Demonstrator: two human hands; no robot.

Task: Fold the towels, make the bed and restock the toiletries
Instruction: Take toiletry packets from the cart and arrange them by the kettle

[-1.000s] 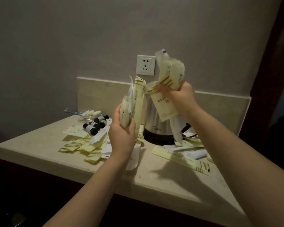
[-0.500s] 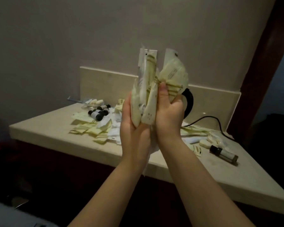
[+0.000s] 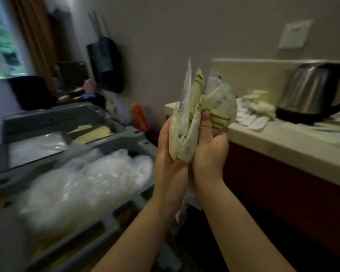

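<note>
Centre frame, the left hand and the right hand press together around a bundle of toiletry packets. The fingers of both curl round its lower half, and the right thumb pins the striped wrappers on top. The bundle stands upright, fanned loosely above the grip, and some crumpled wrapping hangs out below the wrists.

The step looks like carrying the packets between the desk at the right and the grey cart at the lower left. To do it well, hold the squeeze low and even so the tall, slippery packets do not slide out of the top. Lower the bundle into one compartment before opening the fingers. More loose packets lie on the desk beside the kettle.
</note>
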